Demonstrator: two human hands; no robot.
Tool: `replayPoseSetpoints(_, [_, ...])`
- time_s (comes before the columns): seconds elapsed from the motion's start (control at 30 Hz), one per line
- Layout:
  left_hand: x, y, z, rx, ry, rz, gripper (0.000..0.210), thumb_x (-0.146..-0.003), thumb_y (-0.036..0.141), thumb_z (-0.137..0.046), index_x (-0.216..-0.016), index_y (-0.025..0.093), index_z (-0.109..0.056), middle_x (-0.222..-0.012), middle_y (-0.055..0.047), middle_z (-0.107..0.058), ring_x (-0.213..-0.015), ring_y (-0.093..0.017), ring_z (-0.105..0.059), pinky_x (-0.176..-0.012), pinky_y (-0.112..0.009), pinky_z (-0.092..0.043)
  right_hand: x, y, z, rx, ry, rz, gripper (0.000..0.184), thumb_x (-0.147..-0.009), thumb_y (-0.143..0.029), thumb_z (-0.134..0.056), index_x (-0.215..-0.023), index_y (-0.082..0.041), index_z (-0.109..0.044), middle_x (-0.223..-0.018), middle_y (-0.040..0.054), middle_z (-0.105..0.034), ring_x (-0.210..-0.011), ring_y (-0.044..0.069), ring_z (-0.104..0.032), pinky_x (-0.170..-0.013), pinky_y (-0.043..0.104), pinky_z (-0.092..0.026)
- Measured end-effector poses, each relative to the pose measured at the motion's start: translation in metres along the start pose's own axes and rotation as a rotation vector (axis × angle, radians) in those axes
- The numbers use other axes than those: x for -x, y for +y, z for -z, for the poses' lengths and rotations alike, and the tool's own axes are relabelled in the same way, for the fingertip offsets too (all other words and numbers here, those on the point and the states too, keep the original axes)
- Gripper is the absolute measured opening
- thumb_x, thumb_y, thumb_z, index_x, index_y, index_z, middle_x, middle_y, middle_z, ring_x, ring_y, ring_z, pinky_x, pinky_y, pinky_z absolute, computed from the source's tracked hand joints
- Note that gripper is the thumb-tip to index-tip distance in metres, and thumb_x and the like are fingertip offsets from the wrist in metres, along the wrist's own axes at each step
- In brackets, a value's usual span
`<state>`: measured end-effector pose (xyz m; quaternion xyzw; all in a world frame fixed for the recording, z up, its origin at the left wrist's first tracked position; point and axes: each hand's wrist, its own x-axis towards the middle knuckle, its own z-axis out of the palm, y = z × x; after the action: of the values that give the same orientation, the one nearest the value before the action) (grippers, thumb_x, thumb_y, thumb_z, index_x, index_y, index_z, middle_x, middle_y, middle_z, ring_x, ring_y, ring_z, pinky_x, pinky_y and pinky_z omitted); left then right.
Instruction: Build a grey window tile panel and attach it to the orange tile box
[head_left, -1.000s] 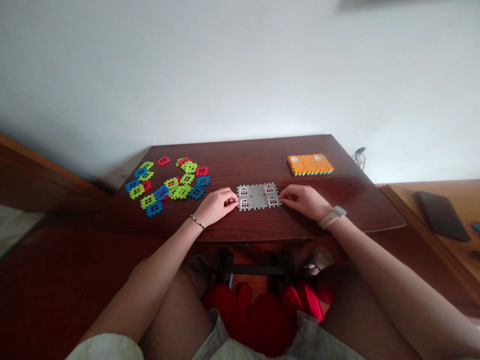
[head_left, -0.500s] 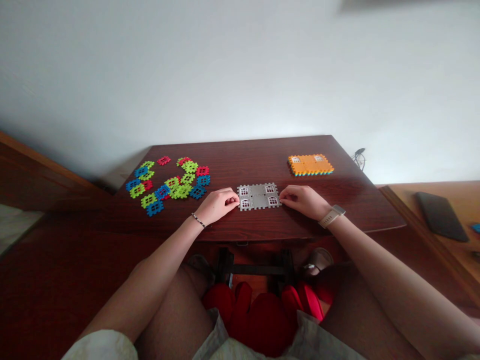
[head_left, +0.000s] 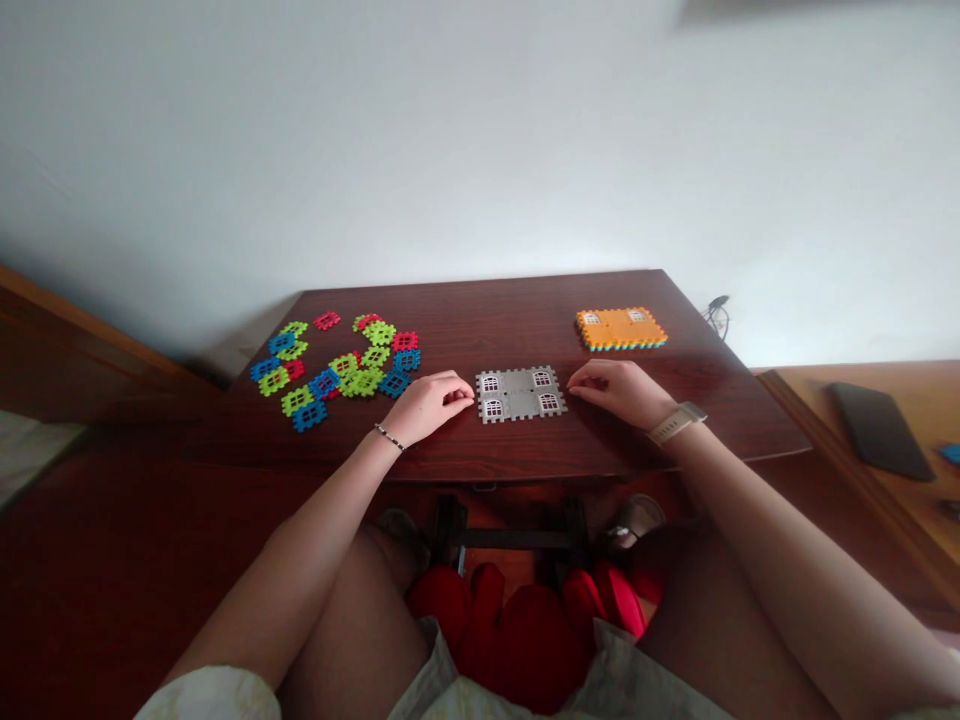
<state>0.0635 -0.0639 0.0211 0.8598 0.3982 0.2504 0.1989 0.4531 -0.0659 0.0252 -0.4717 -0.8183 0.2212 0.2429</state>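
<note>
A flat grey toy building panel (head_left: 519,394) with toothed edges and white window pieces at its corners lies on the dark brown table. Just off its left edge, my left hand (head_left: 433,409) rests with thumb and fingertips pinched together, nothing between them. On the opposite side my right hand (head_left: 619,388) is curled in a similar pinch, a small gap from the panel's right edge, and also holds nothing visible. Behind my right hand lies a stack of panels (head_left: 621,329), orange on top with white windows and teal edges below.
Loose interlocking window tiles (head_left: 363,382) in green, blue and red are spread over the table's left part. The wall (head_left: 480,150) stands right behind the table (head_left: 480,310). A black cable (head_left: 718,318) hangs past the right edge, and a dark flat object (head_left: 879,430) lies further right.
Both hands have let go of the grey panel's side edges and drawn slightly outward, left hand to the left, right hand to the right. The panel stays almost in place.
</note>
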Motion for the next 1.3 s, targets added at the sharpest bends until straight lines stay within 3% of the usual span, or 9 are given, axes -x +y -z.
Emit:
replayPoseSetpoints(0.3, [-0.005, -0.003, -0.007, -0.044, 0.042, 0.042, 0.007, -0.101, 0.026, -0.072, -0.097, 0.022, -0.077, -0.092, -0.002, -0.071, -0.076, -0.015, -0.064, -0.073, -0.028, -0.050, -0.012, -0.003, -0.009, 0.062, 0.027, -0.016, 0.021, -0.098, -0.041, -0.071, -0.101, -0.024, -0.084, -0.086, 0.0042, -0.076, -0.074, 0.021, -0.066, -0.071, 0.033, -0.049])
replayPoseSetpoints(0.83, [-0.010, -0.004, -0.010, -0.082, 0.080, 0.074, 0.003, -0.100, 0.020, -0.072, -0.099, 0.022, -0.074, -0.097, -0.001, -0.071, -0.079, -0.015, -0.064, -0.076, -0.029, -0.049, -0.020, 0.000, -0.012, 0.069, 0.025, -0.016, 0.017, -0.095, -0.037, -0.073, -0.097, -0.024, -0.083, -0.084, 0.0037, -0.074, -0.073, 0.020, -0.065, -0.070, 0.032, -0.048])
replayPoseSetpoints(1.3, [-0.014, -0.003, -0.012, -0.027, 0.072, 0.038, 0.013, -0.099, 0.016, -0.069, -0.090, 0.022, -0.076, -0.091, -0.001, -0.072, -0.076, -0.015, -0.064, -0.074, -0.029, -0.049, -0.016, -0.008, -0.012, 0.056, 0.011, 0.023, 0.016, -0.097, -0.035, -0.070, -0.094, -0.023, -0.081, -0.086, 0.0042, -0.075, -0.075, 0.021, -0.067, -0.071, 0.032, -0.048])
